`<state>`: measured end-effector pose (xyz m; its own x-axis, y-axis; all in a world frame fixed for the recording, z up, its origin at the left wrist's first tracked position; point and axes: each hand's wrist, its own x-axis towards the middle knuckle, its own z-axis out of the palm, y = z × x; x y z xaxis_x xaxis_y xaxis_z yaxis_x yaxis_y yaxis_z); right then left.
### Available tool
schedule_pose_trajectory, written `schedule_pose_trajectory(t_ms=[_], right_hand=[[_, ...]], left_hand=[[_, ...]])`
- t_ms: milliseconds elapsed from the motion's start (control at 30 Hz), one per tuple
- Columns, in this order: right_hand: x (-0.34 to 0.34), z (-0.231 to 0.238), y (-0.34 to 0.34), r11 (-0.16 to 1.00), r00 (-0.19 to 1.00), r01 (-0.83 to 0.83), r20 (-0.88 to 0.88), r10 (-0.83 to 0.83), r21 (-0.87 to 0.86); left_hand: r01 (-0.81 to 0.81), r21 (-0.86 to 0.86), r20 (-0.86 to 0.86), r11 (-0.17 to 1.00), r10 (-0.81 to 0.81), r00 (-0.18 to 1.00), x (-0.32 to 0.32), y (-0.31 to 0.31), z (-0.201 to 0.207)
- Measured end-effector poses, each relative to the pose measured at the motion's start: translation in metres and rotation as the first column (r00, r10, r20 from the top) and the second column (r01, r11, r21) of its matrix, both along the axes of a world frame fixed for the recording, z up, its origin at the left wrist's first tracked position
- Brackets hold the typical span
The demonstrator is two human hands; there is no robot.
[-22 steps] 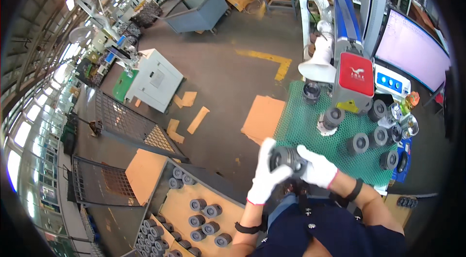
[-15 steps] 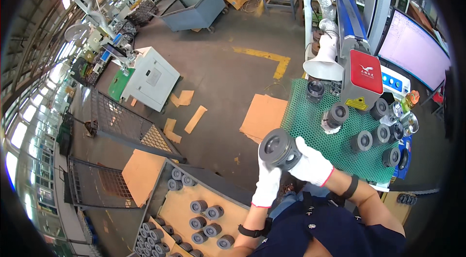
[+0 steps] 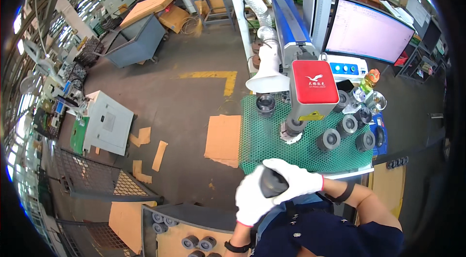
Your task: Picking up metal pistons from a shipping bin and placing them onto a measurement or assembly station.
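Piston [image 3: 274, 183], dark and rounded, at five o'clock from the middle of the view, clasped between two white-gloved hands just in front of the near edge of the worktop [image 3: 345, 173]. Left hand [image 3: 253, 200] at eight o'clock from it, right hand [image 3: 301, 179] at three with fingers curled over the top; grip of both closed around that one piston, much of its surface hidden by the gloves.

With the held piston as clock centre: green mesh mat [image 3: 257, 145] from eleven round to two on the worktop. Between twelve and one, a grey piston [image 3: 295, 126] partly hidden behind the red-fronted machine head [image 3: 316, 82]. At twelve, a dark cylindrical part [image 3: 265, 105] near a white funnel hood [image 3: 266, 78]. Toward two, several grey pistons [image 3: 328, 139]. At one, farther off, a lit monitor [image 3: 369, 29] behind a white control box [image 3: 348, 69]. Between ten and eleven, a flat cardboard sheet [image 3: 223, 139]. At eight, more pistons [image 3: 207, 243] inside a grey bin [image 3: 149, 237].
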<state>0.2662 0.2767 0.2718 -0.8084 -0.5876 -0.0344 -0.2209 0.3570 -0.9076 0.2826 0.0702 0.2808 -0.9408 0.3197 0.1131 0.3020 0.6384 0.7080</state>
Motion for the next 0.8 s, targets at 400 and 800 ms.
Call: schedule_pose_trajectory(t_ms=[400, 800], right_hand=[[0.087, -0.098, 0.117, 0.213, 0.192, 0.956, 0.979, 0.066, -0.201], [0.001, -0.084, 0.118, 0.636, 0.568, 0.771, 0.408, -0.715, 0.041]], left_hand=[[0.143, -0.1, 0.068, 0.985, -0.137, 0.988, -0.153, 0.15, -0.119], [-0.076, 0.186, 0.018, 0.98, 0.074, 0.997, -0.175, 0.121, -0.126]])
